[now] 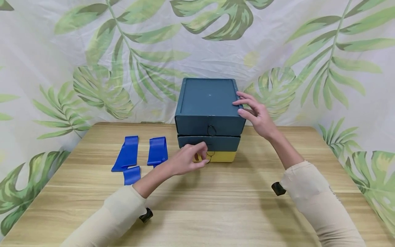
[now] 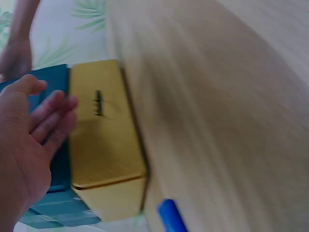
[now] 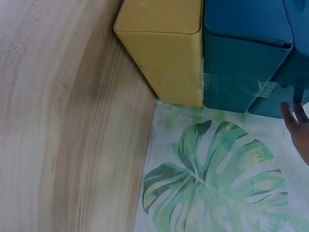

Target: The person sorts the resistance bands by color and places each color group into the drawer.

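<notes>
A stack of drawer boxes stands at the back of the table: a dark teal top box [image 1: 210, 97], a teal middle drawer [image 1: 226, 142] and a yellow bottom drawer [image 1: 226, 156]. A thin dark loop [image 1: 211, 130] hangs on the top box's front. My left hand [image 1: 186, 159] is in front of the two lower drawers, its fingers loosely bent; in the left wrist view nothing shows between them. Fingertips of my right hand [image 1: 259, 116] rest on the top box's right edge. Only part of that hand [image 3: 301, 135] shows in the right wrist view.
Left of the stack, folded flat blue strips [image 1: 131, 151] lie on the wooden table [image 1: 216, 212], with another strip [image 1: 157, 151] beside them and a smaller piece [image 1: 132, 175] nearer me. A leaf-patterned cloth [image 1: 148, 85] hangs behind the table. Clear tape [image 3: 231, 86] crosses the boxes' side.
</notes>
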The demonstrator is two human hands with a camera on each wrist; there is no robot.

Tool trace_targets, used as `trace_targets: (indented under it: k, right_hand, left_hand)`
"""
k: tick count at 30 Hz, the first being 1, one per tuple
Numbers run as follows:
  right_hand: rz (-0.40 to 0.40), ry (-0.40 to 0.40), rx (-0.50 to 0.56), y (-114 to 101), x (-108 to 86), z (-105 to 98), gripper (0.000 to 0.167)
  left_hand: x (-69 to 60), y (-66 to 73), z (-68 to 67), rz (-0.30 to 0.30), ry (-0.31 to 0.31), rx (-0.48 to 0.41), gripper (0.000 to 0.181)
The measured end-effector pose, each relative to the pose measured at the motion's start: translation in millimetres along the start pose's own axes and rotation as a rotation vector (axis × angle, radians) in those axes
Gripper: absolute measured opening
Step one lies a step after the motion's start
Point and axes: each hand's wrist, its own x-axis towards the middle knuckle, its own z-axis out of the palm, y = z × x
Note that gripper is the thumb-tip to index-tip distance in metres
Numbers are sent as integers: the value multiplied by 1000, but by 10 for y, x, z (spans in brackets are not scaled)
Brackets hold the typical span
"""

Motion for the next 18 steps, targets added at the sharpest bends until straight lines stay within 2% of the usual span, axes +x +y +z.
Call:
trace_targets:
  k: [4, 6, 12, 18]
  right_hand:
    - [7, 2, -5, -2, -7, -4, 32]
    - [8, 2, -4, -4, -10, -2, 32]
    - [5, -4, -10, -12, -21, 2, 32]
    - [-3, -10, -5, -14, -21, 6, 33]
  left_hand:
    - [-8, -81, 63, 48, 29, 9, 4]
    - [-10, -100, 82, 51, 35, 8, 3]
    - [3, -143, 112, -12, 10, -9, 22]
    - [16, -156, 124, -37, -26, -20, 23]
